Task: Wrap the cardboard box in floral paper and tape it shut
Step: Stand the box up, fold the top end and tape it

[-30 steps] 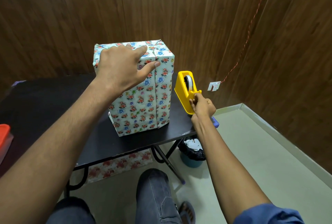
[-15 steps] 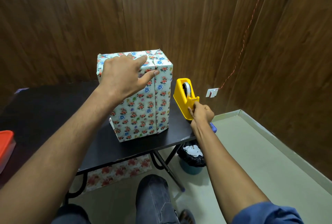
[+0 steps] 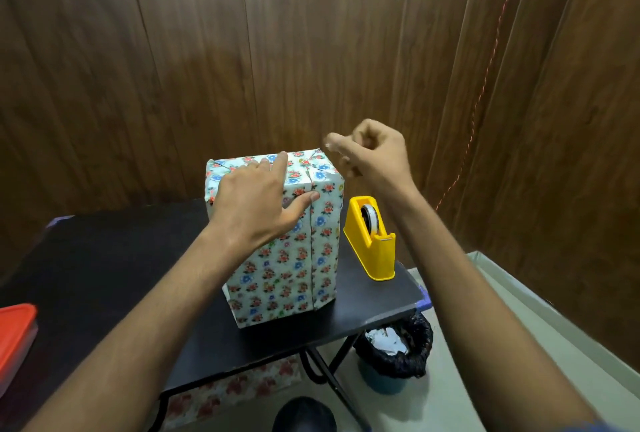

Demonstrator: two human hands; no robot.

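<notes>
A second ago the right hand was down at the yellow tape dispenser, pulling at its near end; now it has lifted away and hangs just beyond the top right corner of the wrapped box, fingers curled in a pinch on what looks like a short strip of clear tape, though the strip is too blurred to be sure. The dispenser stands alone on the bench, just right of the box. The left hand has stayed put, its grip released, flat fingers pressing the folded floral paper on the box top, thumb on the near seam. The box stands upright near the bench's right edge, fully papered. Judging by this, the tape has been torn off and sealing the top flap comes next.
</notes>
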